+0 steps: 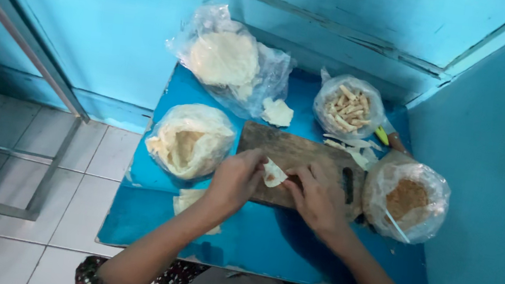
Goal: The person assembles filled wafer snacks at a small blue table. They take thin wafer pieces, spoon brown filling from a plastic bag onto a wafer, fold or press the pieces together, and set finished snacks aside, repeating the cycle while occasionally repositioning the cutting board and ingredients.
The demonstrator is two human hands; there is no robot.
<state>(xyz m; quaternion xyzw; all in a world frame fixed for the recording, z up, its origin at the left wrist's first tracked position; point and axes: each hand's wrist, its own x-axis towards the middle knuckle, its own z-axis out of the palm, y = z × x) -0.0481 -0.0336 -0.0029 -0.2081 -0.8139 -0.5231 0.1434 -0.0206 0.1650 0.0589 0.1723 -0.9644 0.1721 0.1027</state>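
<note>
Both my hands meet over a dark wooden cutting board (293, 150) on a small blue table (266, 240). My left hand (234, 179) and my right hand (317, 198) pinch a small pale wrapper sheet (273, 173) between their fingertips, folding it just above the board. A clear bag of brown crumbly filling (406, 198) with a white spoon in it stands right of my right hand. A bag of finished pale rolls (348, 107) sits behind the board.
Two clear bags of pale wrapper sheets lie at the left (192, 140) and back (227, 60) of the table. Loose wrapper pieces (278, 112) lie by the board. Blue walls close the back and right. A metal frame (31, 63) stands on the tiled floor at left.
</note>
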